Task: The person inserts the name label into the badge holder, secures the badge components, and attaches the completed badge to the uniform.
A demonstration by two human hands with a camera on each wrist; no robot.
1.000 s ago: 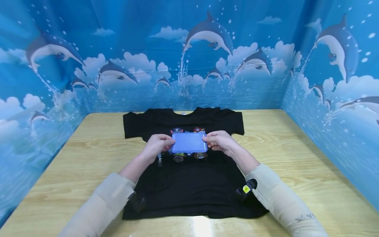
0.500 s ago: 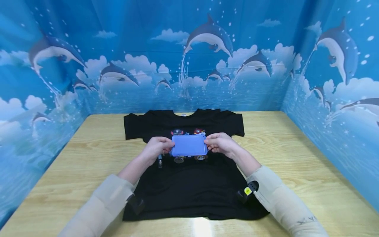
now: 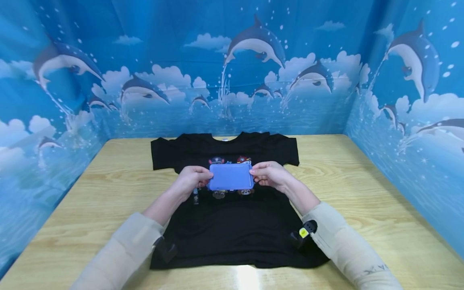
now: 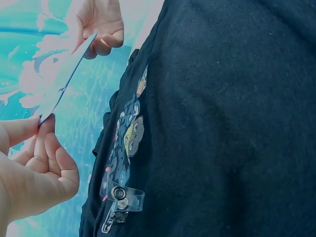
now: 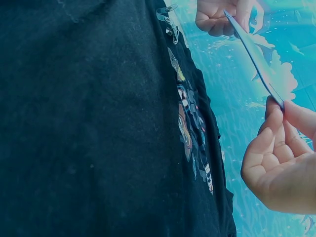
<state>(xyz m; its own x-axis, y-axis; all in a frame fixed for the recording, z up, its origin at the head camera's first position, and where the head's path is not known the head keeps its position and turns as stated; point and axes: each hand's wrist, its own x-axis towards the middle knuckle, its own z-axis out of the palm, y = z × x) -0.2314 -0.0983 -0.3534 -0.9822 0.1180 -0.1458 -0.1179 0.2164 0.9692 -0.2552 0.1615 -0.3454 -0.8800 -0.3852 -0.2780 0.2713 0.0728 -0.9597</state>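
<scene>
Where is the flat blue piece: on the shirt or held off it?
Held off: the left hand and right hand pinch the blue piece; the left wrist view shows curtain between it and the shirt.

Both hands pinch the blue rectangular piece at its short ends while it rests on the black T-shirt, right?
Not quite: the blue rectangular piece is held up clear of the black T-shirt, as the left wrist view shows. The left hand and right hand do pinch its short ends.

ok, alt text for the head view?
A person's left hand and right hand pinch opposite ends of a blue rectangular panel above a black T-shirt with cartoon print, spread on a wood-grain table. Behind: a dolphin-print backdrop.
</scene>
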